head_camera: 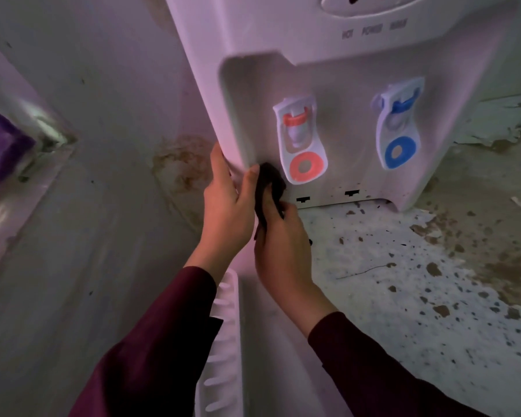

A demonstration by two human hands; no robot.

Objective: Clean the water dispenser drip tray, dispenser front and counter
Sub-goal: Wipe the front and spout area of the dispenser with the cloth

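At the lower left corner of the dispenser front (337, 94), my left hand (227, 206) clasps the cabinet's side edge, while my right hand (283, 245) is clamped on a dark cloth (271, 188) pressed beside the red tap (300, 142). Beneath my wrists lies what looks like the slotted drip tray (223, 341), near the speckled bench (418, 281), which stays open rightward.
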